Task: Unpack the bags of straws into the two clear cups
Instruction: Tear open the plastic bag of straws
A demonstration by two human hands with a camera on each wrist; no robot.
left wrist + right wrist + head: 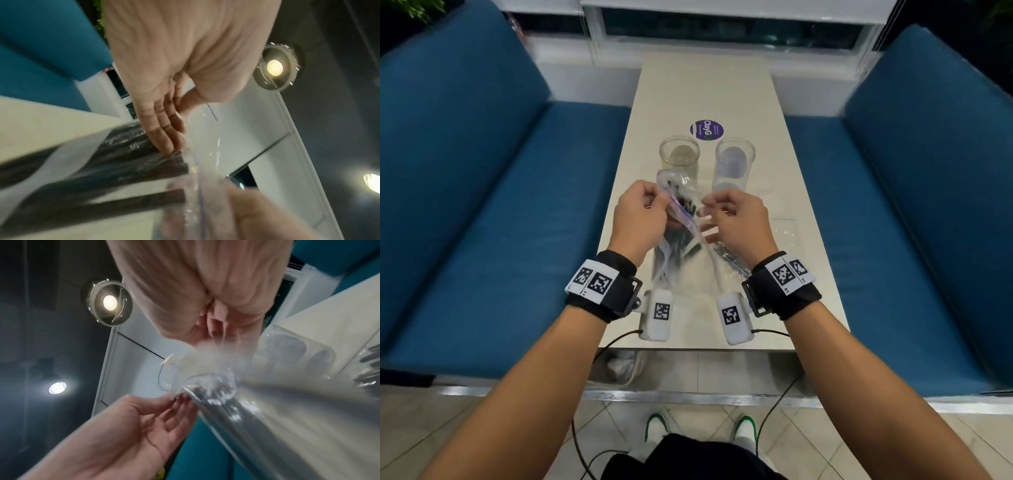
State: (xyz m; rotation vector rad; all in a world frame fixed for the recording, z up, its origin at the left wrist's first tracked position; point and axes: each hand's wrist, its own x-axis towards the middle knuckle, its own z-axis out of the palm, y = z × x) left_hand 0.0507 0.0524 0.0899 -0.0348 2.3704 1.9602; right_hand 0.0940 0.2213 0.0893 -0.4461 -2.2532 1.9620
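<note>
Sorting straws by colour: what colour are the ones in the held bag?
Black straws, clearest in the left wrist view.

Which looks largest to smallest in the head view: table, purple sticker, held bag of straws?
1. table
2. bag of straws, held up nearer the camera, so perhaps flattered
3. purple sticker, farther off, yet plainly smallest

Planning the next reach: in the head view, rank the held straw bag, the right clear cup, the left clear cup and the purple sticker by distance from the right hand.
1. Held straw bag: pinched by the right hand, at its left.
2. Right clear cup: just beyond the hand.
3. Left clear cup: beyond and to the left.
4. Purple sticker: farthest, behind both cups.
</note>
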